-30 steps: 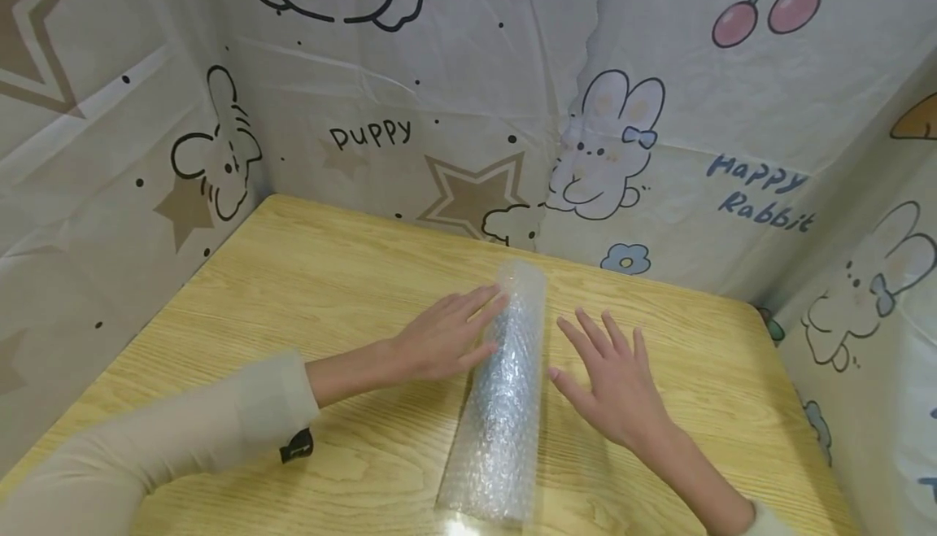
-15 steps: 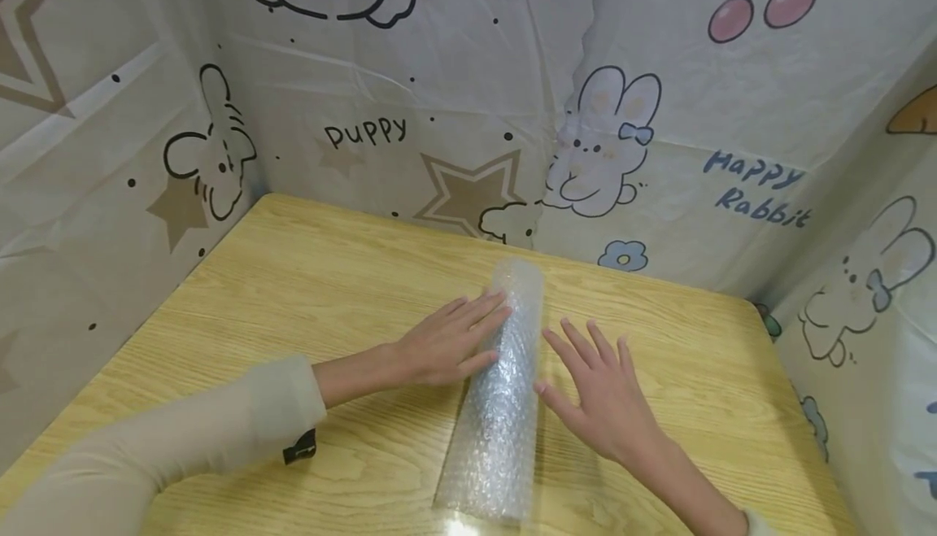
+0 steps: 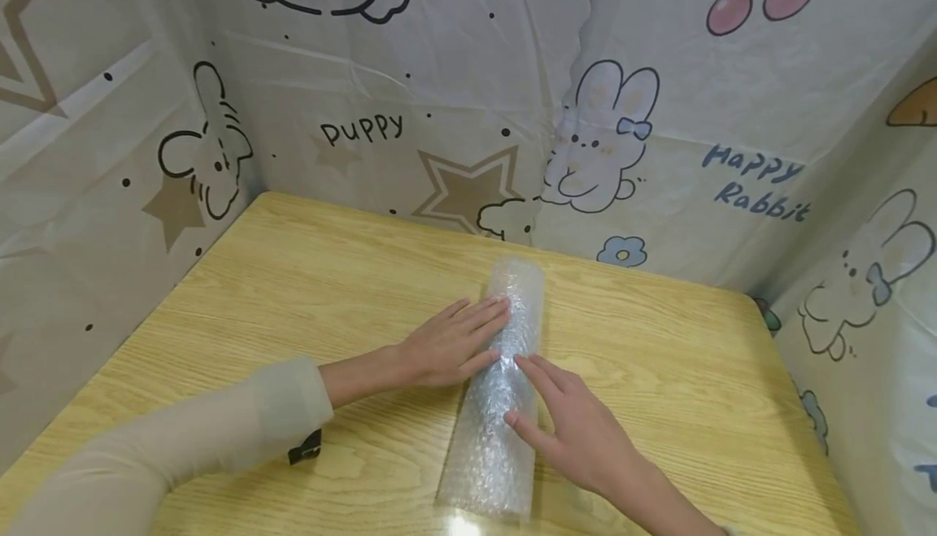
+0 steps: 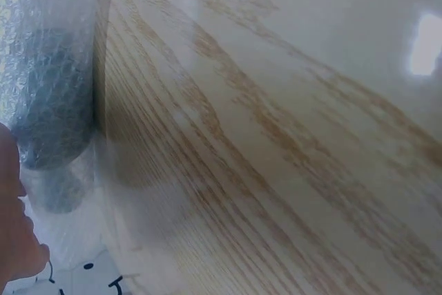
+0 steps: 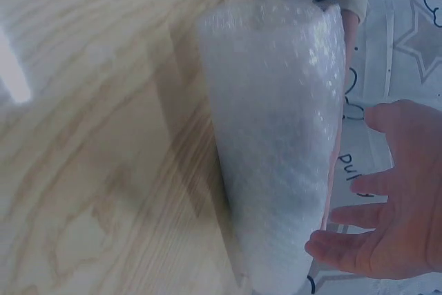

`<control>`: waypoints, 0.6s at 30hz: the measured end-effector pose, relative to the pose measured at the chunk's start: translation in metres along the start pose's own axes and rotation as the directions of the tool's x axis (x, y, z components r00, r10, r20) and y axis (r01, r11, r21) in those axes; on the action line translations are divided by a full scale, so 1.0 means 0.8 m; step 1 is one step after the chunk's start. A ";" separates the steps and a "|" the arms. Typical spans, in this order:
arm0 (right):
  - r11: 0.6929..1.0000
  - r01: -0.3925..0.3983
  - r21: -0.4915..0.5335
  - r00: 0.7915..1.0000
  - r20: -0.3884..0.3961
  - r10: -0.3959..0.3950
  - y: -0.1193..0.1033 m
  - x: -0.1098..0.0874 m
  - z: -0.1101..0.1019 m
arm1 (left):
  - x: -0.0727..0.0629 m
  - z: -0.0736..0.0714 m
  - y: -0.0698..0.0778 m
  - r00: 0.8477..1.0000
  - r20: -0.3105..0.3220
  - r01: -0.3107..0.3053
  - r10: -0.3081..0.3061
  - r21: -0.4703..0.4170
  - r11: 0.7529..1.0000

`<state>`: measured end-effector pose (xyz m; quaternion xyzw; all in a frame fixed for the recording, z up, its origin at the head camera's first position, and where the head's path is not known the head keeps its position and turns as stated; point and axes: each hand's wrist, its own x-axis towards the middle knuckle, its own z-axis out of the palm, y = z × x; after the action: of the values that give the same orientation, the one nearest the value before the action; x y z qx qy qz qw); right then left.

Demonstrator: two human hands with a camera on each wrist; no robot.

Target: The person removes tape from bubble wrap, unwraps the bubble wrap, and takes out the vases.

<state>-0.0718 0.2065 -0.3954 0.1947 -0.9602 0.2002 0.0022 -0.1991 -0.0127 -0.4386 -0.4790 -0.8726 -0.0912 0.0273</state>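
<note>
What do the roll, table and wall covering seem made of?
Roll: clear, shiny plastic bubble wrap, from its bubbles and glints.
Table: glossy wood or wood-look laminate, from its grain and reflected light.
Wall covering: thin, slightly shiny fabric or plastic sheet, from its creases; I can't tell which.

Clear bubble-wrap roll [image 3: 501,390] lying on table [image 3: 351,276] between left grip [image 3: 450,345] and right grip [image 3: 581,430], far end reaching beyond both; dark cylindrical shape [image 4: 55,101] showing inside, stepping down to narrower end.
</note>
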 end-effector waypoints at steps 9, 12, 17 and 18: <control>1.000 -0.006 -0.002 1.000 -0.008 0.006 -0.016 -0.002 0.015 | 0.007 0.003 0.000 0.999 0.037 -0.007 0.004 0.080 0.997; 1.000 -0.008 -0.016 1.000 -0.020 0.007 -0.018 -0.003 0.018 | 0.008 0.003 -0.001 0.998 0.061 -0.009 0.005 0.074 0.997; 1.000 -0.004 -0.029 1.000 -0.023 0.003 -0.020 -0.006 0.020 | 0.009 0.005 -0.001 0.996 0.088 -0.003 0.000 0.025 1.000; 0.999 -0.005 -0.033 1.000 -0.020 0.004 -0.020 -0.006 0.020 | 0.009 0.005 -0.001 0.996 0.089 -0.001 -0.001 0.020 1.000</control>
<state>-0.0604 0.1887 -0.4041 0.1903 -0.9638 0.1864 0.0147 -0.2033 -0.0064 -0.4419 -0.4825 -0.8738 -0.0610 -0.0068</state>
